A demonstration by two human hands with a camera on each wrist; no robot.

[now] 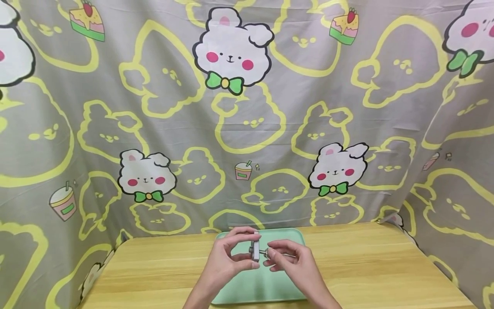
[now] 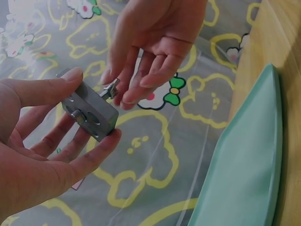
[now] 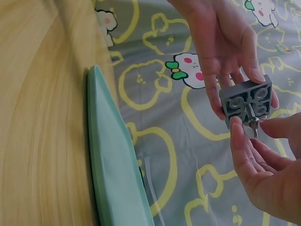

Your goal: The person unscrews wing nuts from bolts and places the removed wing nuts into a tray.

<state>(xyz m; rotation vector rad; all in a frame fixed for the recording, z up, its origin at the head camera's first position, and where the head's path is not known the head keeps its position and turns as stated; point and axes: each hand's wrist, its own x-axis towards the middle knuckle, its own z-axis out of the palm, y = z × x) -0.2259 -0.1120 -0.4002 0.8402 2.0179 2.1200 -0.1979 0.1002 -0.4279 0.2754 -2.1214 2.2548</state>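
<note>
My left hand (image 1: pixel 227 255) holds a small grey block (image 1: pixel 256 246) upright by its edges, thumb on one side and fingertips on the other. Round holes and a bolt head (image 2: pixel 78 116) show on one face in the left wrist view. On the opposite face, recessed rings surround a thin metal shaft (image 3: pixel 250 111) that sticks out. A small shiny metal fitting (image 3: pixel 254 123), its exact kind unclear, sits toward the shaft's outer end. My right hand (image 1: pixel 293 257) pinches this fitting between thumb and fingertips, which partly hide it in the head view.
Beneath both hands a mint-green tray (image 1: pixel 266 285) lies on the wooden table (image 1: pixel 162 266). Behind and at the sides hangs a grey cloth (image 1: pixel 239 197) printed with rabbits and yellow outlines, close to the table's far edge.
</note>
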